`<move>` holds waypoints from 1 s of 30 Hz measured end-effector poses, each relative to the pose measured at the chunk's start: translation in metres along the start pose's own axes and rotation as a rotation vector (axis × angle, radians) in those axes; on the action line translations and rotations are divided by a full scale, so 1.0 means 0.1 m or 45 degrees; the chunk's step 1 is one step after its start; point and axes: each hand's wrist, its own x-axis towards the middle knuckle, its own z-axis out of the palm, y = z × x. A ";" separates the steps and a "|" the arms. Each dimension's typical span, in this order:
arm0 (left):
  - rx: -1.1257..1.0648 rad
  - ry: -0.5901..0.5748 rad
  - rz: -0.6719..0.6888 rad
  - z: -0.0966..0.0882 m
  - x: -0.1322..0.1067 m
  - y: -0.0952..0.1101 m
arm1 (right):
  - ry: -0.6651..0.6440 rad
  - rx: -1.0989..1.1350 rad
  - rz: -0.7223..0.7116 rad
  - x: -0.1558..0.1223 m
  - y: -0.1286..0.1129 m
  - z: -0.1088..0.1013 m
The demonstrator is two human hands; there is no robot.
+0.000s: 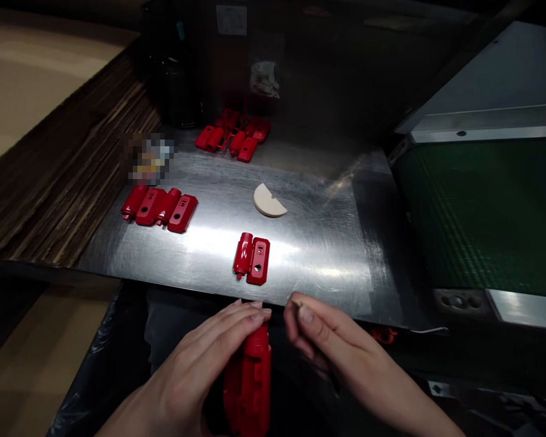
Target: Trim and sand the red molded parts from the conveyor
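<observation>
The left hand (pixel 200 370) is closed around a red moulded plastic housing (pixel 249 388), with its fingertips lying over the rounded upper end. The piece is held upright below the near edge of the brushed steel table (pixel 327 243), in front of the person. Its lower end runs out of the bottom of the view and its left flank is hidden behind the palm. The right hand (pixel 332 352) is just beside the housing's top but does not touch it. Its thumb and forefinger are pinched together, and whether anything sits between them cannot be made out. On the table near the front edge lies a pair of red plastic pieces (pixel 252 259), side by side and touching. To the left, well apart, is a row of four red plastic pieces (pixel 159 208), and at the dim back is a loose heap of red plastic pieces (pixel 233 136) whose number cannot be counted. A cream half-disc (pixel 268 201) lies between the pair and the heap. A stack of brown corrugated cardboard (pixel 68 170) borders the table on the left. A green conveyor belt (pixel 482 212) borders it on the right, cut off by the frame. A small red fragment (pixel 382 332) shows under the table's near right edge, mostly hidden. Black plastic sheeting (pixel 100 364) hangs below at the left.
</observation>
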 end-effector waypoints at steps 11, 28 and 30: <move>-1.068 0.376 -0.558 0.16 -0.03 -0.31 | 0.937 -1.268 -0.163 0.40 0.40 -0.67; -1.515 0.841 -0.513 0.02 0.15 -0.37 | 0.957 -1.535 -0.110 1.86 -0.49 -0.37; -1.485 0.925 -0.498 0.01 0.16 -0.37 | 0.947 -1.474 -0.106 1.65 -0.48 -0.23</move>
